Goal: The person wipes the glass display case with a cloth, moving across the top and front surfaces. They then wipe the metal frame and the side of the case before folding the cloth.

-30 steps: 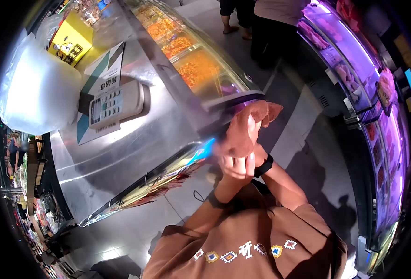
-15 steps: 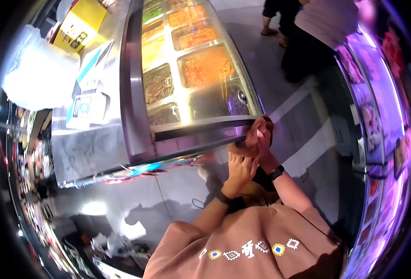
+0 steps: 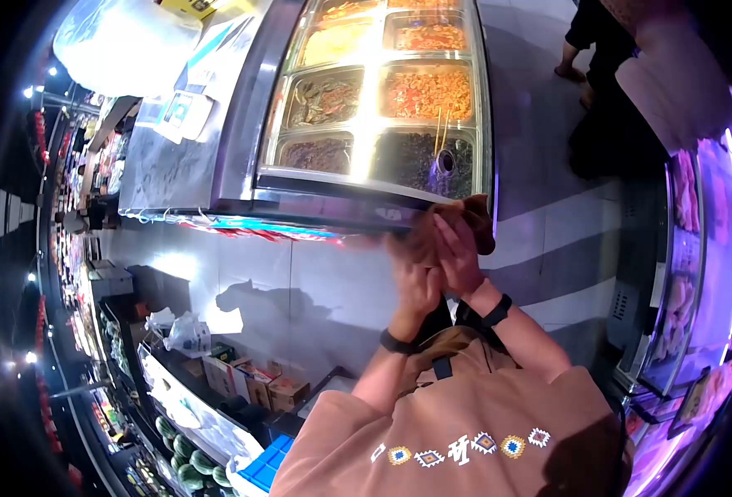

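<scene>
A crumpled brown cloth point(image 3: 475, 222) is bunched at the near right corner of the glass-topped food counter point(image 3: 316, 189). My right hand point(image 3: 459, 253) grips it, fingers pointing up along the folds. Close beside it, my left hand point(image 3: 416, 286) is closed at the cloth's lower left edge, blurred by motion. Some of the fingers are hidden by the cloth. Just beyond the cloth, under the glass, a tray of dark food point(image 3: 411, 159) has a round dark-centred object point(image 3: 445, 161) and thin sticks point(image 3: 440, 128) over it.
More food trays point(image 3: 426, 91) run along the counter. A white box point(image 3: 185, 114) sits on its metal side top. Lit purple display shelves point(image 3: 705, 248) stand at right, with a person in dark clothes point(image 3: 602, 124) ahead. Cardboard boxes point(image 3: 275, 385) and watermelons point(image 3: 188, 464) lie at lower left.
The view has turned, so the counter appears further right and more upright, with boxes and watermelons now in sight. Both hands stay at the cloth by the corner; the left has blurred.
</scene>
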A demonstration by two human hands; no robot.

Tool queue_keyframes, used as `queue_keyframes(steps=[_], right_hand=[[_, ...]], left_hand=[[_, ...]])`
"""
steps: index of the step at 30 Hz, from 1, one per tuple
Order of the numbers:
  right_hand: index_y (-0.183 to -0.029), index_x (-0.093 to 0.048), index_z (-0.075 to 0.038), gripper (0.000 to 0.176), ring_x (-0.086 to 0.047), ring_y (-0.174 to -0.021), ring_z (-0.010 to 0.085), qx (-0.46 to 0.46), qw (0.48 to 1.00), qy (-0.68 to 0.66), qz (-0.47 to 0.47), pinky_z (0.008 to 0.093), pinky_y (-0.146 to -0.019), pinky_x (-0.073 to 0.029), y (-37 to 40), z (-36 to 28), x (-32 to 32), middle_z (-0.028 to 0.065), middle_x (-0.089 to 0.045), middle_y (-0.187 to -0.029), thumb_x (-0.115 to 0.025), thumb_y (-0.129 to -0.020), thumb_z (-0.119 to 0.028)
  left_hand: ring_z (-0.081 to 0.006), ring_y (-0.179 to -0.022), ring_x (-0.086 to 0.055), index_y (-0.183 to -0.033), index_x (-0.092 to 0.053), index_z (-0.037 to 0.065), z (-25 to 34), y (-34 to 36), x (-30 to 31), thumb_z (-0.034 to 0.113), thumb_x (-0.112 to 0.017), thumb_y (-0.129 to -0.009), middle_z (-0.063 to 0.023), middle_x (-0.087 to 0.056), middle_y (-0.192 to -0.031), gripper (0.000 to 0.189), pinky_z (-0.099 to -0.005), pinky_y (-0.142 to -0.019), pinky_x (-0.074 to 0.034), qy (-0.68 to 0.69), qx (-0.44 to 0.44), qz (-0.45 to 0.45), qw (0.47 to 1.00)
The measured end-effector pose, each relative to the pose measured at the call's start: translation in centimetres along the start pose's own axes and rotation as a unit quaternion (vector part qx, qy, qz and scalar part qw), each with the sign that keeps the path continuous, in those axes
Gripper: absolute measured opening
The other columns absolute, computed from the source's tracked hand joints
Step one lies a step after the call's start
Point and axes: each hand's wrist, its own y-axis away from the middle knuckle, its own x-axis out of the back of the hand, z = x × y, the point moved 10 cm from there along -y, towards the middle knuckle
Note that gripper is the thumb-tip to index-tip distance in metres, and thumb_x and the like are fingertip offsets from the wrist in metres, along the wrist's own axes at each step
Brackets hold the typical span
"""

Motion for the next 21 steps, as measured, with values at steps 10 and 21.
queue_keyframes(steps=[10, 21], right_hand=[[-0.124, -0.061, 0.007, 0.046, -0.064, -0.108, 0.0364, 0.184, 0.979, -0.072, -0.045, 0.0412, -0.098, -0.051, -14.3, -12.5, -0.1, 0.0193, -0.062, -0.125, -0.064, -0.079, -0.004], [-0.116, -0.065, -0.015, 0.038, -0.062, -0.107, 0.0310, 0.221, 0.968, -0.017, -0.120, 0.0462, -0.094, -0.052, -5.7, -4.6, -0.5, 0.0052, -0.059, -0.130, -0.068, -0.078, -0.009]], left_hand=[[-0.0315, -0.134, -0.046, -0.146, -0.035, -0.007, 1.6, -8.3, 11.8, 0.043, -0.045, -0.098, -0.0221, -0.044, -0.145, 0.070, -0.0443, -0.110, -0.036, 0.125, 0.096, 0.227, 0.961], [-0.0308, -0.113, -0.057, -0.134, -0.051, 0.000, -2.3, -5.2, -0.4, 0.024, -0.055, -0.094, -0.0155, -0.055, -0.133, 0.047, -0.0432, -0.095, -0.046, 0.169, 0.053, 0.066, 0.982]])
